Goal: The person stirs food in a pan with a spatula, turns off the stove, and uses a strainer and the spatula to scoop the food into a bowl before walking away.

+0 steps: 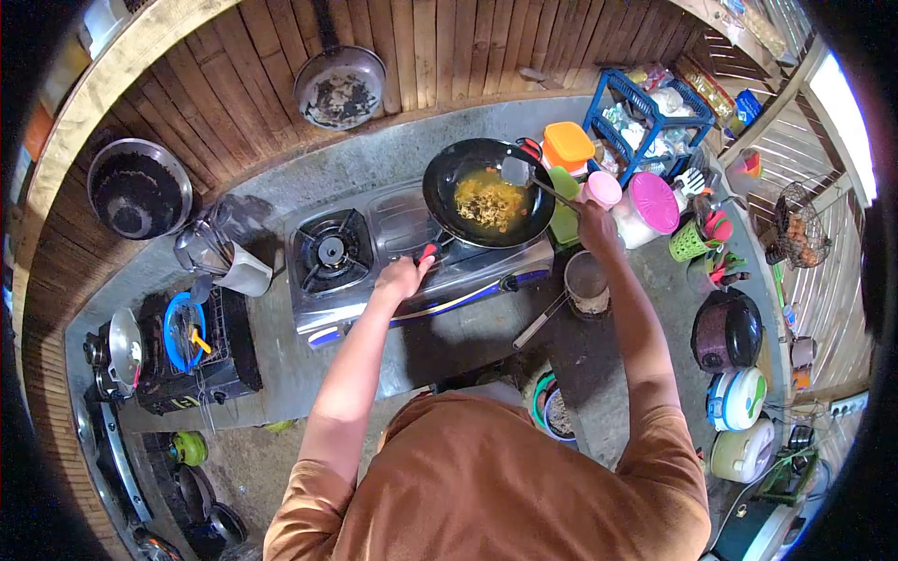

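Grey concrete worktop [276, 365] carries a silver metal 2-burner gas stove [398, 220]. Round black wok [443, 182] sits over its R side. Long-handled grey spatula [516, 171] has its blade inside, nr far R wall. Yellow-brown shredded food [491, 201] lies mid-wok. L hand [402, 278]: fingers wrapped round wok's red-&-black handle [428, 251]. R hand [599, 227]: fingers closed on spatula's handle.

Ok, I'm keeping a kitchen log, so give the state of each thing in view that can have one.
Black round wok: uncovered, food inside
Long grey spatula: blade in the wok
Left hand: closed on the wok's handle
Right hand: closed on the spatula
Silver left burner: uncovered, no flame visible
Blackened round metal pan: hanging on the wall
Pale pink-lidded plastic tub: closed
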Demonstrator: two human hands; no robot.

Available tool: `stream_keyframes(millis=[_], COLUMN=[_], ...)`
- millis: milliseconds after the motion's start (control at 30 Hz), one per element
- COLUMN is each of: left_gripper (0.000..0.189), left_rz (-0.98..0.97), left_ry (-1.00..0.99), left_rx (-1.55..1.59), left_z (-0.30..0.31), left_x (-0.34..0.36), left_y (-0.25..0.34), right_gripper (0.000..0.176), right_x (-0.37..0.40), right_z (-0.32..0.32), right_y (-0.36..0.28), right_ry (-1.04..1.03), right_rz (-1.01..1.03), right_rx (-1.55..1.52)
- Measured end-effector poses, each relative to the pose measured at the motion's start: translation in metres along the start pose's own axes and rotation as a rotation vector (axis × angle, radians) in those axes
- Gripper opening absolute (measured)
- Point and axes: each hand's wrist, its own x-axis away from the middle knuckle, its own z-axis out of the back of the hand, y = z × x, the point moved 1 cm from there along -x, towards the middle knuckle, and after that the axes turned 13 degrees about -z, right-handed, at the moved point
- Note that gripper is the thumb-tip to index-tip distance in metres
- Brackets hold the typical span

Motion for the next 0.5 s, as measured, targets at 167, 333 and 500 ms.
stream_keyframes(millis=[167,333,500], left_gripper=[0.078,0.072,0.072], left_rz=[-0.004,0.018,0.026], left_ry=[-0.014,-0.068,-0.077], left_rx=[0.000,-0.033,-0.032], left_z=[-0.002,0.004,0.006], left_x=[-0.002,0.000,0.001], left_y=[-0.003,0.003,0.005], right_gripper=[0.031,0.030,0.032], right_x=[0.005,0.005,0.016], right_z=[-0.005,-0.025,0.012], right_y=[0.009,0.024,-0.026], right_ry=[-0.111,-0.138,-0.613], right_rz=[-0.106,-0.002,0.082], right_rx=[-0.051,-0.254,-0.233])
